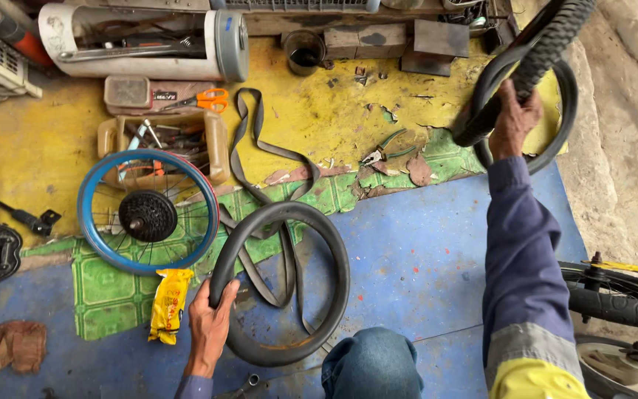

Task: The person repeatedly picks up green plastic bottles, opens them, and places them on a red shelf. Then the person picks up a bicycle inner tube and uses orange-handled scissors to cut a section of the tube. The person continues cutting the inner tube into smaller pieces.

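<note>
Left hand point(207, 319) grip closed round inner tube point(282, 284), ring flat on floor mat by knee; right hand point(512, 122) clenched on knobby tyre point(537, 63), raised clear of blue wheel rim point(148, 210)

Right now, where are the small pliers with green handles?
In the head view, the green-handled pliers lie on the yellow floor mat, upper middle, between the flat black rubber strip and the right hand.
</note>
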